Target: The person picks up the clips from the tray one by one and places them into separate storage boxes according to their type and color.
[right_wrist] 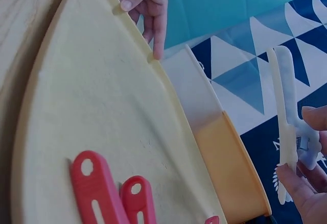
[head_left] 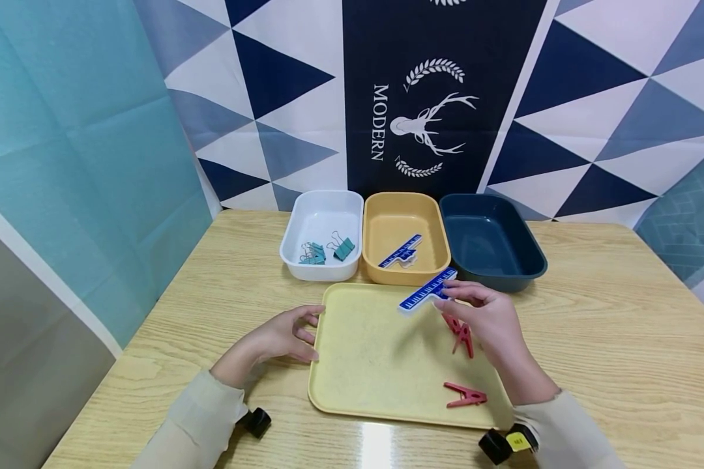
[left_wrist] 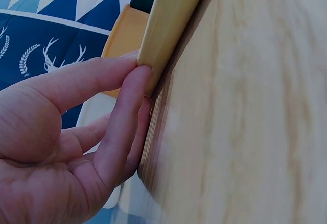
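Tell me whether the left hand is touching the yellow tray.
Touching. The left wrist view shows the left hand with its fingertips pressed against the rim of the yellow tray; the head view agrees, fingers at the tray's left edge.
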`<state>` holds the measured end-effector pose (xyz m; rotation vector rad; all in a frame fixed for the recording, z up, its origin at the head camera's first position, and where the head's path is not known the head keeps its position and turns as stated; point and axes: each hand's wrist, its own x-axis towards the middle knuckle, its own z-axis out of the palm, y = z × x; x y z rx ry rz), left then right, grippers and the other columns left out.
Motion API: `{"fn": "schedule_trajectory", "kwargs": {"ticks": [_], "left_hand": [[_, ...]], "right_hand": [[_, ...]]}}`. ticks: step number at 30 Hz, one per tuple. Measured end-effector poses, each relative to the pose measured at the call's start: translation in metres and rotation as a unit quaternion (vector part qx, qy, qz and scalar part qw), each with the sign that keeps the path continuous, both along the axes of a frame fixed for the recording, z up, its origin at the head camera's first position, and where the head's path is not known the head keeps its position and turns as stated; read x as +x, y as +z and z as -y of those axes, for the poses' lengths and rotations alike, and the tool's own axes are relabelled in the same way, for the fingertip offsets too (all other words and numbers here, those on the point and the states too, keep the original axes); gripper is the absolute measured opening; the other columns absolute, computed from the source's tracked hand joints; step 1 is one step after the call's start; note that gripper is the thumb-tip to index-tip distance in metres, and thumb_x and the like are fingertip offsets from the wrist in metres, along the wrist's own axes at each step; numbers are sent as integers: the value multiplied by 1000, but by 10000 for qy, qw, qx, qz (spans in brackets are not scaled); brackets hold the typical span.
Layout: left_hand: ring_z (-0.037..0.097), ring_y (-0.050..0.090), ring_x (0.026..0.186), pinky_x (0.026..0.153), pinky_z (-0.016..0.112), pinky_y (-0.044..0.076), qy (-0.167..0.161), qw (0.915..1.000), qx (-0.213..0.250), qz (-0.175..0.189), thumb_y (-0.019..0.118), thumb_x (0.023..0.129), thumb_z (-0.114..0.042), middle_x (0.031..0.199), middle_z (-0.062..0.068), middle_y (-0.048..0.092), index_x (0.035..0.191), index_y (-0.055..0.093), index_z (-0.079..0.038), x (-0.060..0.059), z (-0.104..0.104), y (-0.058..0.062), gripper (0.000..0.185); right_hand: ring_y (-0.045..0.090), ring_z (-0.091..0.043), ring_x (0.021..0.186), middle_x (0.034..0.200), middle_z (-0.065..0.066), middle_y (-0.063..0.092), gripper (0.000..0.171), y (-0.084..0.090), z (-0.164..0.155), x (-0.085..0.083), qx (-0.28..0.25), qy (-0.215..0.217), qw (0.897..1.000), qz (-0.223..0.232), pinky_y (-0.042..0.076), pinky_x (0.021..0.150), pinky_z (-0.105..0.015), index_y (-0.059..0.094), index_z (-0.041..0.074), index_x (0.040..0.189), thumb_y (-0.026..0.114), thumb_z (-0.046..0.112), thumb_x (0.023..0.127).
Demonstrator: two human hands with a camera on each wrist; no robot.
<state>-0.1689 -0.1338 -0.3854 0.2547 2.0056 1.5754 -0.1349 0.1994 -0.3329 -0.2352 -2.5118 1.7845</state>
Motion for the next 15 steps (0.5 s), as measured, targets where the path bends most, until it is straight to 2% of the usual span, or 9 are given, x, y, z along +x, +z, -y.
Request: {"fn": "schedule_trajectory", "kwargs": {"ticks": [9,15], "left_hand": [[24,53,93,71,38,56,-101,9999,50,-37,74,68,15,122,18,39,142,34,-3,-1,1,-2,86],[24,52,93,71,38,56,-83,9999,41,-52,74,68,14,122,17,39,142,34,-3,-1,1,-1,87]], "right_hand": [[39,-25,125,128,-8,55,54,-1,2,-4,5,-80,10000,-21,46,80,-13,67,0,111,76,39,75],[39,-24,125,127,-4,56,51,-2,6,-12,73,-167,9998,-61,47,89,-25,69,4,109,77,41,74]]}}
